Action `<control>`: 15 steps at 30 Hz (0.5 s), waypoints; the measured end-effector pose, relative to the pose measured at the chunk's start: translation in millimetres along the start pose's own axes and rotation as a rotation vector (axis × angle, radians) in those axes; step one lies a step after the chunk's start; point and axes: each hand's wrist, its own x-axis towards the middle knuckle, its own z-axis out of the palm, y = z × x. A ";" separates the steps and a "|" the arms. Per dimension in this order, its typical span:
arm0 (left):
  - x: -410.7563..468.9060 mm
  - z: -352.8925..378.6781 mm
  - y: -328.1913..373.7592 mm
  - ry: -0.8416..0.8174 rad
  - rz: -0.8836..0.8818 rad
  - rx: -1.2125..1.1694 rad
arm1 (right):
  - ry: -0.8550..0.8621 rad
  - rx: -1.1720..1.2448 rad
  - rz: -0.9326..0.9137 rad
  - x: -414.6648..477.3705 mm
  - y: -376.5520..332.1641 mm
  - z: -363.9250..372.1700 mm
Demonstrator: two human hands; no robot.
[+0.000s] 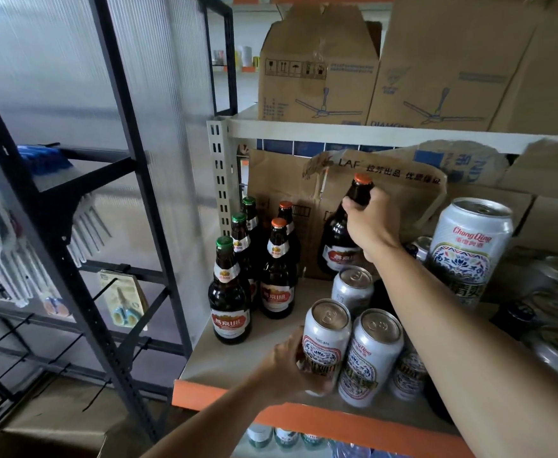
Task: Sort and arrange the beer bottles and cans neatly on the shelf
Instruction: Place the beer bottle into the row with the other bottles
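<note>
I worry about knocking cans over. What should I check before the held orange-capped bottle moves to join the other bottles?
1. Grip of the right hand on the neck of the held bottle: ok, fingers curled round it.
2. Base of the held bottle off the shelf: cannot tell, partly hidden behind the rear can.
3. Room by the orange-capped pair: ok, bare shelf in front of it.
4. Grip of the left hand on the front can: ok, fingers wrap it.
5. Path under the right forearm: not ok, cans stand close beneath.
</note>
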 end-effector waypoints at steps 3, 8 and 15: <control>2.1 0.1 0.6 -0.005 0.017 -0.010 | -0.004 0.048 -0.071 -2.3 -17.1 -13.5; 0.5 0.5 6.5 -0.043 0.034 0.011 | -0.012 0.084 -0.178 -9.5 -44.8 -27.5; -10.9 -39.6 24.1 -0.125 0.029 -0.084 | -0.016 0.228 -0.294 -26.9 -76.0 -36.5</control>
